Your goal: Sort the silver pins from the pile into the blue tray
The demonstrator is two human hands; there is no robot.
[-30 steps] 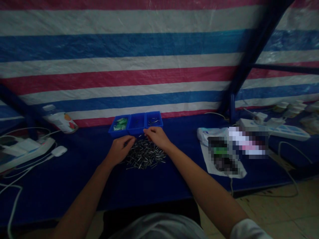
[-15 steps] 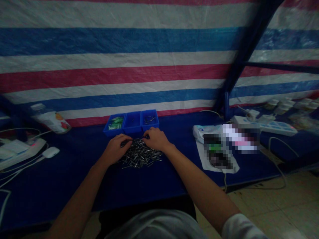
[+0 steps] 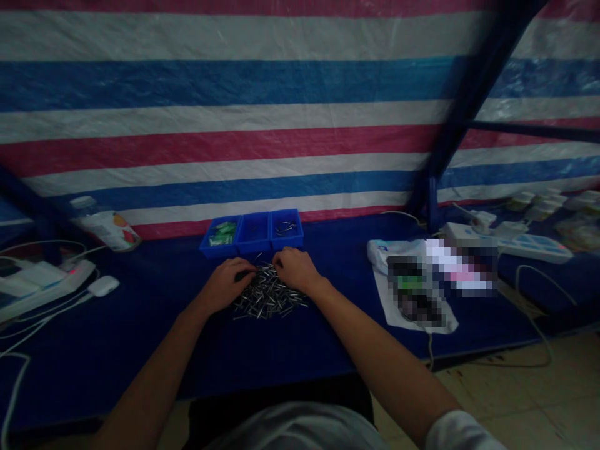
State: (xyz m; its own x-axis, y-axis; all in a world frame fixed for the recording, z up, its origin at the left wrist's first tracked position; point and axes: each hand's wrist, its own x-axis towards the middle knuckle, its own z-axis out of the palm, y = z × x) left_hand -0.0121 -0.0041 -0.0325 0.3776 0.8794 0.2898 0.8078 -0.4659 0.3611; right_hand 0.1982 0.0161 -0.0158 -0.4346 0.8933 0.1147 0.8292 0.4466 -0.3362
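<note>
Bottle [image 3: 105, 226] laid at far left of counter [image 3: 140, 331]. Left hand [image 3: 228, 284] curled, rested on left edge of metal pin pile [image 3: 269, 299]; hold cannot be told. Blue tray [image 3: 253, 232] set just behind pile. Right hand [image 3: 294, 269] curled on pile's upper right edge; hold unclear.

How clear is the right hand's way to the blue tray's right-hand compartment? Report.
Probably yes, clear. The right hand rests on the pile of metal pins just in front of the blue tray, and nothing shows between them.

Loose heap of small silvery metal pins [image 3: 269, 297] on dark blue tabletop [image 3: 290, 344], between both hands.
</note>
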